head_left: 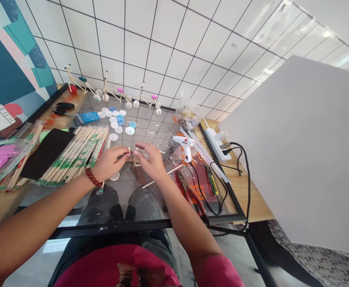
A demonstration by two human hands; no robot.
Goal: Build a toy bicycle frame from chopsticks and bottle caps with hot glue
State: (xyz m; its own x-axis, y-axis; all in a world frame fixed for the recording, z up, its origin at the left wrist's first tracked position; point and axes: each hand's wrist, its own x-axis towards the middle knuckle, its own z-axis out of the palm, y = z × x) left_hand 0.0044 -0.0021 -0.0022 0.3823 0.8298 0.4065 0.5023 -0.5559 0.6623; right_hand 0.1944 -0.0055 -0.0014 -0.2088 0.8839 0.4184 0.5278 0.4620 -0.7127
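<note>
My left hand (111,161), with a beaded bracelet on its wrist, pinches a short wooden stick piece (129,150) between thumb and forefinger. Close beside it, my right hand (150,160) pinches another short pale stick piece (137,149). The two pieces are held near each other above the glass tabletop, with a small gap between the hands. Beneath the right hand lies a longer thin stick (149,184). A white bottle cap (114,176) rests below the left hand, and another white cap (113,137) is just beyond it.
Three small stick tricycles (111,89) stand along the wall. White and blue caps (120,117) lie in front. Packed chopsticks (75,153) are at left. A white glue gun (185,146), red-handled pliers (189,189), a utility knife (211,181) and a power strip (216,141) sit right.
</note>
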